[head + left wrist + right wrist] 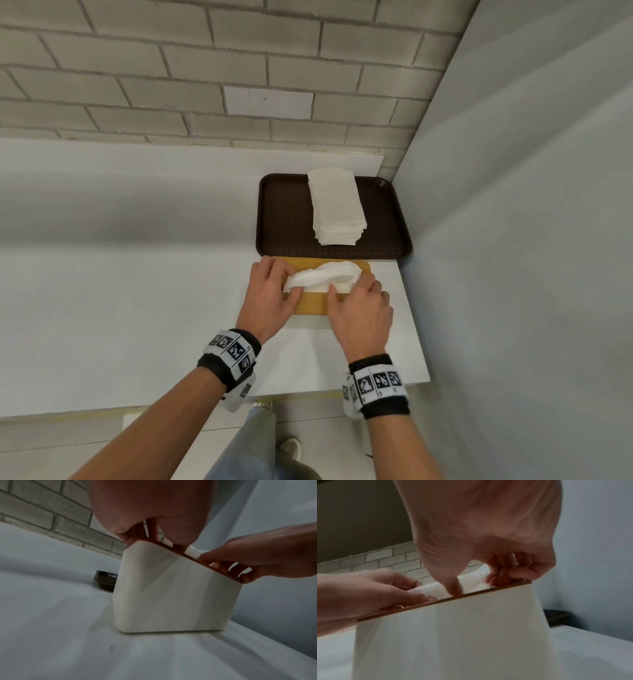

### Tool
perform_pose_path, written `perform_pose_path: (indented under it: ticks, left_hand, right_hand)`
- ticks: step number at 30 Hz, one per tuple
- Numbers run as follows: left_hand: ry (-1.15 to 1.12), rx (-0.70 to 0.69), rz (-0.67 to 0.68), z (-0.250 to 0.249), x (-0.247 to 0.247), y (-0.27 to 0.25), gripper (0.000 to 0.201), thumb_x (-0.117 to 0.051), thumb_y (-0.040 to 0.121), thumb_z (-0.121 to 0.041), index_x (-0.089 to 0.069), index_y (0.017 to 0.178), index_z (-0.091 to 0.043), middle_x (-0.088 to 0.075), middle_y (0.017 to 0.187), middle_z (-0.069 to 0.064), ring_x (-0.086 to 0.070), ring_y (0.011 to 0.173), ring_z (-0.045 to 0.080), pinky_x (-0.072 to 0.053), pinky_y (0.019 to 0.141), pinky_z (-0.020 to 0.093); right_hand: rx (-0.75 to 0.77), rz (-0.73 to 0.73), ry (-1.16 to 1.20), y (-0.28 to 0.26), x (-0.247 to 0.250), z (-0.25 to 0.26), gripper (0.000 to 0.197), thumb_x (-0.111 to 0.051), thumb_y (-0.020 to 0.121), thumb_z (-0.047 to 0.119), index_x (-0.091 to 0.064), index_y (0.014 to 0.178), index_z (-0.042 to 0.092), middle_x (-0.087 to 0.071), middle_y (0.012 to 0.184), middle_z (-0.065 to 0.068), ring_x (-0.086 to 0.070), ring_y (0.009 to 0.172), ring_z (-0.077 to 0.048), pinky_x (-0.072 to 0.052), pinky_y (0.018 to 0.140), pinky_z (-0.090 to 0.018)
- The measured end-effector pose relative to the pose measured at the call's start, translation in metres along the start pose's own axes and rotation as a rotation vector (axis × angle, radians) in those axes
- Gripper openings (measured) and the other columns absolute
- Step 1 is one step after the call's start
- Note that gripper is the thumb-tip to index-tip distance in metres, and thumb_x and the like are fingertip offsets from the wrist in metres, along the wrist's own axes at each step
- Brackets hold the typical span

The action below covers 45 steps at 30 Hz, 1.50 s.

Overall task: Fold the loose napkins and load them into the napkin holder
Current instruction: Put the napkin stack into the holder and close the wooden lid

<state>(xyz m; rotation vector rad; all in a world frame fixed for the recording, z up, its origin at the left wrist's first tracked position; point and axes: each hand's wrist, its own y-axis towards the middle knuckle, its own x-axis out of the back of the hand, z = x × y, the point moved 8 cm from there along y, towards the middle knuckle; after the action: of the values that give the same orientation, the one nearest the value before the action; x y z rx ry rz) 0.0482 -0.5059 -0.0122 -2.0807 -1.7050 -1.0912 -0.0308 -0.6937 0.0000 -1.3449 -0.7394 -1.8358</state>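
Observation:
The napkin holder (310, 306) is a white box (171, 595) with a thin wooden top, standing on the white table close to the right wall. A white napkin (322, 275), bunched lengthwise, lies across that top. My left hand (286, 286) pinches the napkin's left end, and my right hand (344, 291) curls its fingers round the right end. In the right wrist view both hands (489, 576) press the napkin (433, 589) down at the wooden rim of the holder (453, 635). The holder's inside is hidden.
A dark brown tray (284, 219) sits just behind the holder and carries a tall stack of flat white napkins (337, 205). A brick wall runs along the back and a grey wall stands at the right. The table's front edge is near my wrists.

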Motion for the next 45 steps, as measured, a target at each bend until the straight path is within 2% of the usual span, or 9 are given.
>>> perform_pose_path:
  ticks: [4, 11, 15, 21, 28, 32, 36, 40, 45]
  left_hand:
    - [-0.096, -0.015, 0.002, 0.002, 0.003, 0.007, 0.03, -0.068, 0.084, 0.013, -0.067, 0.094, -0.015, -0.06, 0.096, -0.006, -0.055, 0.082, 0.013, -0.047, 0.073, 0.025]
    - [-0.221, -0.041, 0.225, 0.009, 0.007, 0.026, 0.031, -0.065, 0.091, 0.011, -0.07, 0.096, -0.019, -0.076, 0.104, -0.005, -0.07, 0.096, 0.012, -0.058, 0.089, 0.031]
    - [-0.316, -0.028, 0.311, 0.008, 0.004, 0.033, 0.017, -0.065, 0.103, -0.005, -0.059, 0.095, -0.018, -0.079, 0.116, -0.013, -0.071, 0.112, 0.001, -0.051, 0.096, 0.015]
    - [-0.449, 0.151, 0.151, 0.025, 0.004, 0.034, 0.007, -0.071, 0.103, -0.022, -0.064, 0.102, -0.024, -0.078, 0.099, -0.012, -0.073, 0.097, 0.01, -0.054, 0.091, 0.03]
    - [-0.49, 0.283, 0.039, 0.039, 0.0, 0.024, 0.016, -0.068, 0.103, -0.04, -0.081, 0.109, -0.033, -0.073, 0.123, -0.018, -0.063, 0.127, 0.008, -0.049, 0.11, 0.03]
    - [-0.406, 0.17, 0.017, 0.04, 0.001, 0.014, 0.018, -0.079, 0.094, -0.039, -0.08, 0.108, -0.027, -0.064, 0.144, -0.023, -0.041, 0.149, -0.003, -0.032, 0.121, 0.022]
    - [-0.437, 0.204, 0.062, 0.049, -0.007, 0.007, 0.03, -0.064, 0.105, -0.04, -0.081, 0.099, -0.017, -0.066, 0.141, -0.029, -0.035, 0.153, -0.004, -0.028, 0.128, 0.037]
    - [-0.616, 0.336, 0.063, 0.05, -0.012, 0.006, 0.044, -0.056, 0.111, -0.039, -0.076, 0.111, 0.001, -0.063, 0.142, -0.031, -0.033, 0.154, -0.002, -0.021, 0.132, 0.048]
    - [-0.796, 0.432, -0.026, 0.044, -0.011, 0.003, 0.033, -0.06, 0.108, -0.04, -0.083, 0.111, -0.017, -0.072, 0.135, -0.021, -0.042, 0.151, 0.003, -0.026, 0.13, 0.047]
  right_hand:
    - [0.087, -0.061, 0.122, 0.016, 0.004, -0.001, 0.029, -0.056, 0.1, 0.019, -0.057, 0.126, 0.005, -0.061, 0.116, -0.013, -0.06, 0.097, -0.031, -0.056, 0.074, -0.043]
    - [0.171, -0.003, 0.522, 0.028, -0.004, -0.021, 0.043, -0.071, 0.1, 0.029, -0.044, 0.133, 0.028, -0.058, 0.117, 0.006, -0.055, 0.104, -0.018, -0.048, 0.094, -0.041]
    - [0.217, -0.05, 0.604, 0.028, -0.022, -0.021, 0.023, -0.069, 0.106, 0.025, -0.071, 0.127, 0.03, -0.065, 0.119, 0.012, -0.05, 0.105, -0.015, -0.048, 0.095, -0.044]
    - [0.176, 0.114, 0.849, 0.034, -0.03, -0.03, 0.012, -0.067, 0.106, 0.039, -0.074, 0.114, 0.035, -0.064, 0.117, 0.027, -0.052, 0.115, 0.0, -0.04, 0.092, -0.01]
    - [-0.022, 0.164, 0.849, 0.047, -0.04, -0.034, 0.028, -0.06, 0.104, 0.059, -0.074, 0.104, 0.035, -0.055, 0.128, 0.035, -0.036, 0.132, -0.01, -0.037, 0.117, -0.039]
    - [-0.043, 0.114, 0.932, 0.045, -0.05, -0.043, 0.059, -0.064, 0.092, 0.076, -0.079, 0.114, 0.024, -0.046, 0.147, 0.039, -0.041, 0.141, -0.011, -0.041, 0.11, -0.033]
    - [-0.078, 0.181, 1.065, 0.048, -0.052, -0.037, 0.054, -0.061, 0.104, 0.058, -0.079, 0.106, 0.007, -0.056, 0.144, 0.036, -0.063, 0.104, 0.008, -0.048, 0.1, -0.023]
    - [-0.132, 0.314, 1.09, 0.051, -0.048, -0.028, 0.03, -0.057, 0.107, 0.056, -0.079, 0.107, 0.035, -0.059, 0.145, 0.025, -0.06, 0.115, 0.014, -0.045, 0.106, -0.024]
    - [-0.15, 0.277, 1.005, 0.061, -0.052, -0.033, 0.045, -0.054, 0.096, 0.079, -0.067, 0.089, 0.036, -0.069, 0.129, 0.012, -0.063, 0.121, -0.01, -0.047, 0.112, -0.035]
